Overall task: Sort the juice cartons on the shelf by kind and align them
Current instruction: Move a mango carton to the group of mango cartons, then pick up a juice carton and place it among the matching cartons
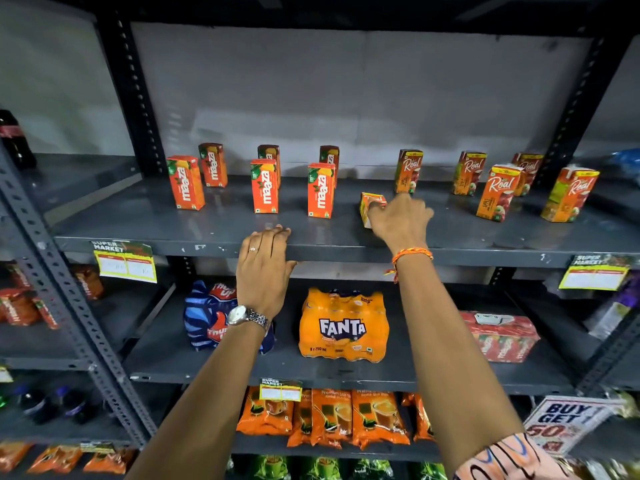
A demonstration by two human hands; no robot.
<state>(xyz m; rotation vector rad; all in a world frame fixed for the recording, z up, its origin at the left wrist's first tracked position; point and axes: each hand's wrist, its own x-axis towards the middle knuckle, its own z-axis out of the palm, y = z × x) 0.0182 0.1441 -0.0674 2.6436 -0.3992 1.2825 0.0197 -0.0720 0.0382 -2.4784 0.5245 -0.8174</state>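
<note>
Several red Maaza cartons (264,186) stand on the left half of the dark grey shelf (485,240), in a front and a back row. Several orange Real cartons (498,192) stand spread over the right half. My right hand (398,218) grips a small carton (369,204) tilted near the shelf's middle, in front of the leftmost Real carton (409,171). My left hand (265,268) lies flat on the shelf's front edge, fingers together, holding nothing.
Below are a blue Thums Up bottle pack (207,315), an orange Fanta pack (343,325) and a wrapped red carton pack (500,336). Orange pouches (332,417) fill the shelf under that. Perforated uprights (145,109) frame the bay. Price tags (124,261) hang on the edge.
</note>
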